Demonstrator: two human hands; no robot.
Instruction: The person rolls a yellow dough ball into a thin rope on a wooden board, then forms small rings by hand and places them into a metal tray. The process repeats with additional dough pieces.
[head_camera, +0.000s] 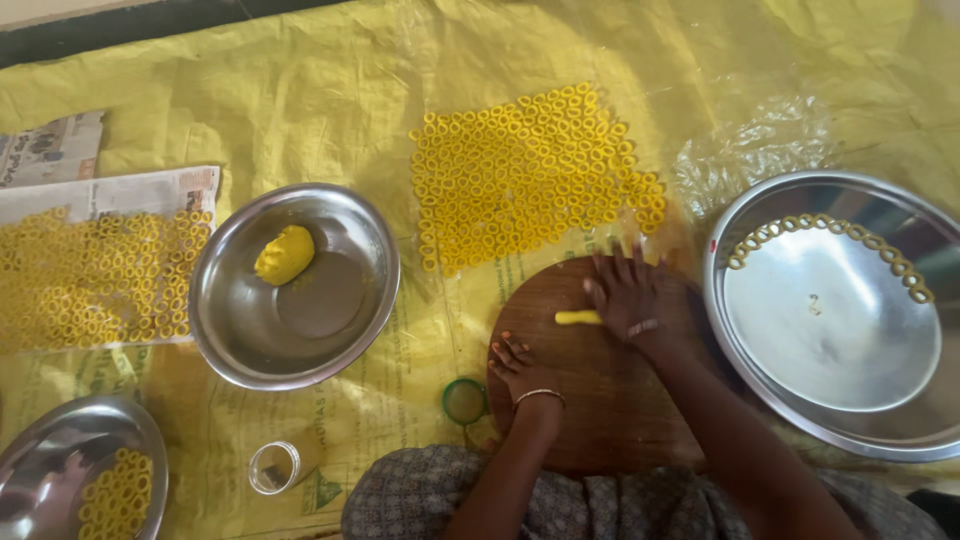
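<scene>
Dough roll (578, 318) lies under flat, unclenched right hand (628, 298) on round wooden board (600, 400); left hand (520, 368) rests flat, grasping nothing.

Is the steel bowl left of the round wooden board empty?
No: the steel bowl left of the round wooden board holds one lump of yellow dough on its inner wall.

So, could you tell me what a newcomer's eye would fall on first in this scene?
Probably the broad patch of small yellow dough rings laid out on the yellow sheet at top centre. Below it, the right hand presses a yellow dough roll on the round wooden board, the left hand resting at the board's edge. The steel bowl to the left holds a dough lump.
</scene>
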